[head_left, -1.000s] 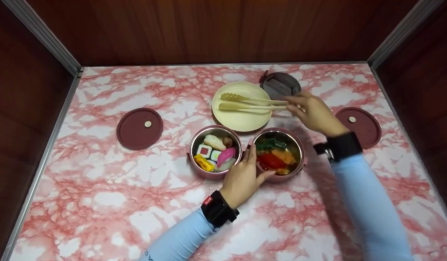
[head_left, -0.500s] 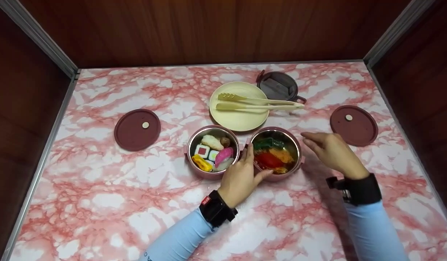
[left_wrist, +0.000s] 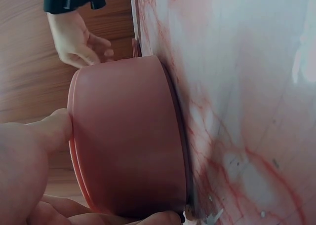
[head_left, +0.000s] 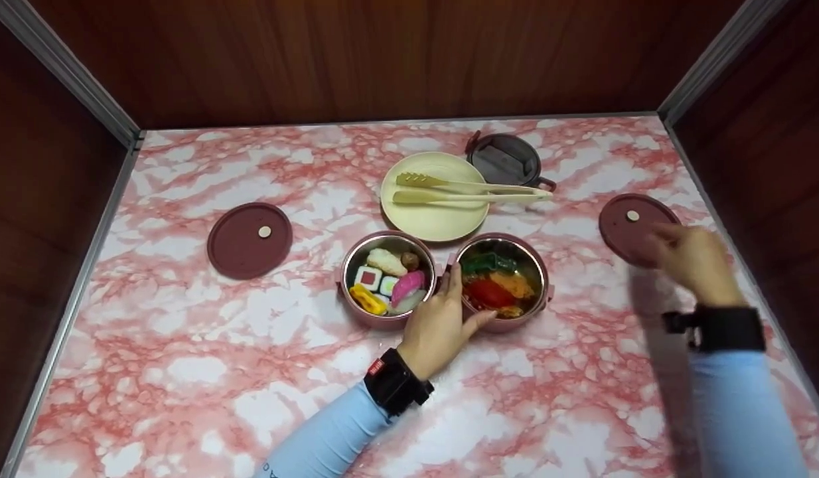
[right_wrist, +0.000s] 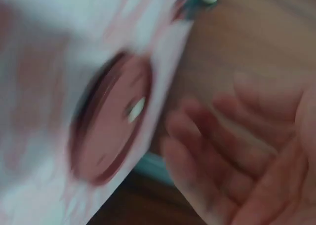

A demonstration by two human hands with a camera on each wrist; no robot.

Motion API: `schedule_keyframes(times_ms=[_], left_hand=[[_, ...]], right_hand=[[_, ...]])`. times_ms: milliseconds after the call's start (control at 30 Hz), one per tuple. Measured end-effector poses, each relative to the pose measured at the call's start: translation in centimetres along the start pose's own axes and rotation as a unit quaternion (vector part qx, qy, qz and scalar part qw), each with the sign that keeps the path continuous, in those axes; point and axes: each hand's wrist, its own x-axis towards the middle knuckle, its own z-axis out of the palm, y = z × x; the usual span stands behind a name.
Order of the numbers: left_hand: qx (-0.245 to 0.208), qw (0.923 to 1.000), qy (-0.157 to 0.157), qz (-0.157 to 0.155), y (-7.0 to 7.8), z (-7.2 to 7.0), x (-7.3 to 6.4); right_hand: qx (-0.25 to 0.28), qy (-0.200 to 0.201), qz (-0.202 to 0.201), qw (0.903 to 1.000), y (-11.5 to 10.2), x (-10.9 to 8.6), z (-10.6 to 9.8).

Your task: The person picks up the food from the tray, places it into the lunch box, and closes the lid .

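Note:
My left hand point(head_left: 436, 328) steadies the right-hand pink lunch container point(head_left: 472, 322), fingers along its left side and thumb at the front rim. The left wrist view shows that container's outer wall point(left_wrist: 128, 136) close up, thumb on the rim. Green, orange and red food pieces lie inside it. My right hand point(head_left: 698, 262) is in the air over the near right part of a maroon lid point(head_left: 622, 232), holding nothing. In the right wrist view its loosely bent fingers point(right_wrist: 197, 141) are blurred and apart from the lid.
Left of my hand stands a second pink container point(head_left: 376, 323) with sushi pieces. Behind are a cream plate point(head_left: 433, 226) with cream tongs point(head_left: 449, 198) on it and a dark lidded piece point(head_left: 506, 159). Another maroon lid point(head_left: 243, 249) lies left. Wooden walls enclose the table.
My right hand has let go of the tongs, leaving them on the plate, and has moved right to above the right maroon lid. The left hand stays at the container.

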Motion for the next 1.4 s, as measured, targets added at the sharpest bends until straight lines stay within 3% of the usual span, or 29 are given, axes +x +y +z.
schedule_keyframes(times_ms=[133,200,333,467,1033,1267,1400], left_hand=[[0.006,1.0000,0.002,0.001,-0.1,0.1,0.0],[0.009,1.0000,0.003,0.002,-0.1,0.1,0.0],[0.007,0.9999,0.006,0.004,0.0,0.1,0.0],[0.006,1.0000,0.006,0.002,0.1,0.1,0.0],[0.000,1.0000,-0.002,0.002,0.0,0.2,0.0],[-0.002,0.9999,-0.012,-0.007,0.0,0.1,0.0],[-0.002,0.9999,-0.010,-0.001,0.0,-0.1,0.1]], right_hand=[[-0.025,0.001,0.100,0.9947,3.5,2.0,-1.6],[-0.033,-0.022,0.145,0.9886,4.7,2.6,-2.2],[-0.043,-0.073,0.191,0.9779,6.1,3.1,-2.8],[-0.045,-0.095,0.196,0.9751,6.4,3.3,-2.5],[-0.028,-0.070,0.235,0.9690,6.2,3.7,-1.5],[0.043,-0.010,0.244,0.9687,4.2,3.4,-1.9],[0.145,0.038,0.239,0.9594,1.4,2.5,-2.2]])
